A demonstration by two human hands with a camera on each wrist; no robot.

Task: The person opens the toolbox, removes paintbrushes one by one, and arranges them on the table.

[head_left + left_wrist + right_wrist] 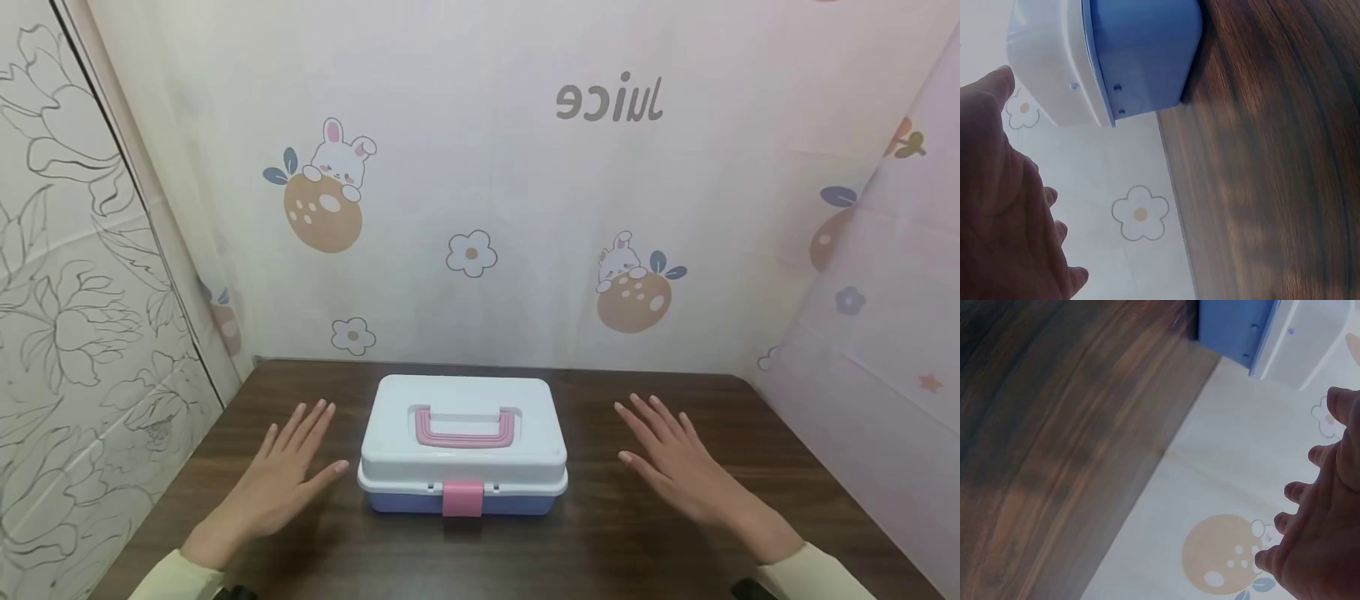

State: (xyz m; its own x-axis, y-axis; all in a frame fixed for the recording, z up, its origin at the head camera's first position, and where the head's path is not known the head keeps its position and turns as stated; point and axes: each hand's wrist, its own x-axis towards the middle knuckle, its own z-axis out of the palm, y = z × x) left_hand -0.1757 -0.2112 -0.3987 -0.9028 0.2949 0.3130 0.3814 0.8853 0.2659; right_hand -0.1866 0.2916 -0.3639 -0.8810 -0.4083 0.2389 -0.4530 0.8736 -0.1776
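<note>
A plastic storage box [463,392] with a white lid and a blue base stands on the dark wooden table. Its pink carrying handle [465,440] lies folded down on the lid, and a pink latch [462,500] covers the front seam. To the box's left, my left hand [277,479] is held with fingers spread, touching nothing. My right hand [678,471] is likewise spread, apart from the box on its right side. Both wrist views show the box's blue side [1147,56] beyond the fingers. What the box holds is hidden by the lid.
The brown wood-grain table [517,558] ends at a pale curtain [480,167] printed with rabbits, oranges and flowers. A white panel with line-drawn flowers [75,333] borders the left side, and a patterned sheet [885,358] hangs along the right.
</note>
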